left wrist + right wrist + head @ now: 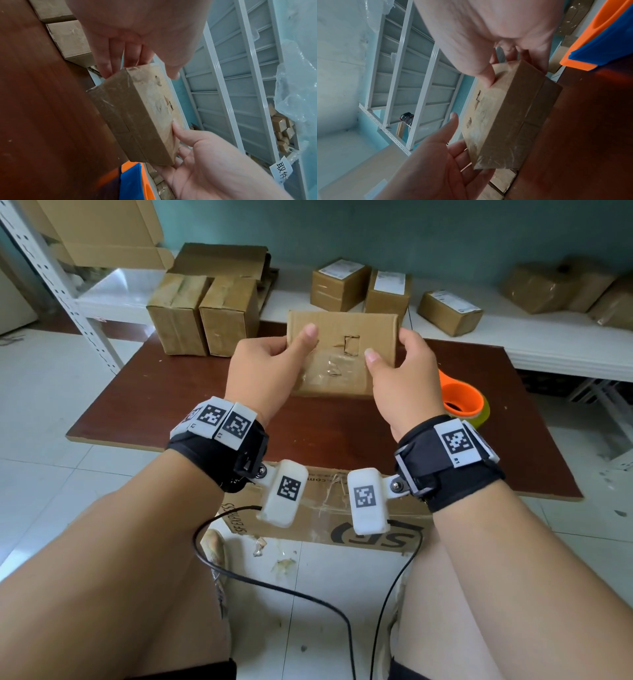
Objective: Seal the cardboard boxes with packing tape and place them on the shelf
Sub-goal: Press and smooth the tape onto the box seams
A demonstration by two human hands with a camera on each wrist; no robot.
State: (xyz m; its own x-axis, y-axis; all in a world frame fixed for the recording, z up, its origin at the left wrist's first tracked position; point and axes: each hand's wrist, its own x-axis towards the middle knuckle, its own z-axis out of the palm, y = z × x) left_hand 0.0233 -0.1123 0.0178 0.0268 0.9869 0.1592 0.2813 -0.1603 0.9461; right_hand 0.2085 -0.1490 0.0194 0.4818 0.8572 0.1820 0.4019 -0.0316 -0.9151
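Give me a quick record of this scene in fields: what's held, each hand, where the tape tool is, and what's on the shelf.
held item: small cardboard box, raised above the brown table
left hand: grips the box's left end, thumb on top
right hand: grips the right end, thumb on top
box surface: clear tape visible on the top face
tape dispenser: orange, on the table, right of the box
shelf: several boxes, some labelled

Flat taped cardboard box (342, 350) upright above table (171, 419)
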